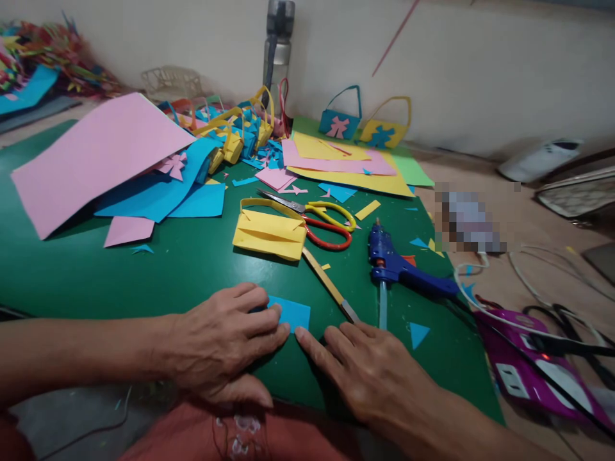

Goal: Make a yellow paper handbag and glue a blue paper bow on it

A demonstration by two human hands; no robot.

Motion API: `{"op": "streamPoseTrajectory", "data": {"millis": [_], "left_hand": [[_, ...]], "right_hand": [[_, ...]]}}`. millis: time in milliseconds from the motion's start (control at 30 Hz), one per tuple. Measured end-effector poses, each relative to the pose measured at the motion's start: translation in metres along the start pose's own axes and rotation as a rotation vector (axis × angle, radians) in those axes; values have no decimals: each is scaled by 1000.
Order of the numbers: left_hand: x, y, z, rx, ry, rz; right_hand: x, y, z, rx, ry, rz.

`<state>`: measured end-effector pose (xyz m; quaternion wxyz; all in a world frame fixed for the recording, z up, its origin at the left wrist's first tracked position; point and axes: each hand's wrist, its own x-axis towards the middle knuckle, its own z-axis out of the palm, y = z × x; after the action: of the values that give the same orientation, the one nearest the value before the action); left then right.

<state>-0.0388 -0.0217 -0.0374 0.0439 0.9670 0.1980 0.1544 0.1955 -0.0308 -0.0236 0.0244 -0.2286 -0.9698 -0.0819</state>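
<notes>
Head view: left hand (218,342) flat on blue paper (292,313).

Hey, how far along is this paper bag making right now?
Done: two small handled paper bags with bows stand by the wall, more in a pile. In hand: the left hand and right hand press a small blue paper piece flat on the green board. Left: the folded yellow piece has no bow.
</notes>
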Motion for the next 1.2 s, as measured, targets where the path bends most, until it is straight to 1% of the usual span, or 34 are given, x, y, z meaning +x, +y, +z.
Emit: {"op": "streamPoseTrajectory", "data": {"millis": [100, 200, 367, 467, 600, 767, 833, 1033, 1133, 1167, 1200], "left_hand": [[2, -1, 0, -2, -47, -16], [6, -3, 1, -4, -63, -15], [6, -8, -2, -9, -105, 34], [-3, -13, -5, 26, -85, 45], [-19, -20, -7, 58, -64, 22], [-34, -25, -8, 74, -49, -32], [-38, -25, -9, 72, -41, -52], [-41, -25, -14, 14, 17, -75], [-33, -24, -15, 14, 132, -97], [-28, -22, -14, 44, 183, -104], [-22, -19, -12, 83, 203, -111]], "right_hand": [[-6, 1, -1, 9, -8, 3], [-8, 1, -3, -1, -35, -1], [-5, 1, -4, -9, -41, -8], [-5, 1, -5, -5, -33, -1], [-4, 1, -4, -3, -29, -9], [2, 0, -4, -17, 85, -23], [4, -3, -5, -46, 85, -34], [10, -16, -1, -169, -23, -18], [19, -22, 2, -213, -35, -4], [22, -23, 2, -232, -28, 3], [24, -25, 3, -255, -21, 13]]}}
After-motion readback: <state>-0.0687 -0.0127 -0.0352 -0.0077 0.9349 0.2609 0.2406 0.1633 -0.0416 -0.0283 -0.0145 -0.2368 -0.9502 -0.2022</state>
